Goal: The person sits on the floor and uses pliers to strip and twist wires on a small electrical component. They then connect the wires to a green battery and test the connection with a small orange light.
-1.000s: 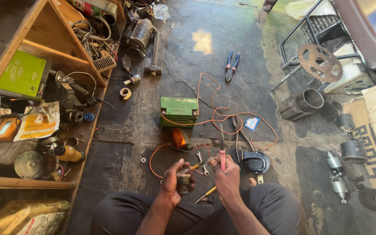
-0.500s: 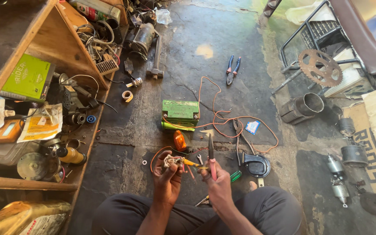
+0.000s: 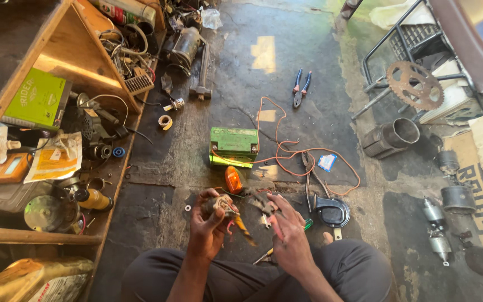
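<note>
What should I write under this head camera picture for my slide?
Seated on a workshop floor, the left hand grips a small wired part while the right hand works beside it.

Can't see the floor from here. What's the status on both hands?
Left hand gripping small wired part. Right hand beside it, fingers on a small metal piece; grip unclear. Orange lamp, green battery and orange wire just beyond.

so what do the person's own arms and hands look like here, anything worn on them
Both forearms are bare up to the bottom edge of the picture: no sleeves, no gloves. No watch, ring or band shows on the left hand or the right hand. The fingers look smudged with workshop grime. The only clothing in view is dark grey trousers over the crossed legs.
</note>
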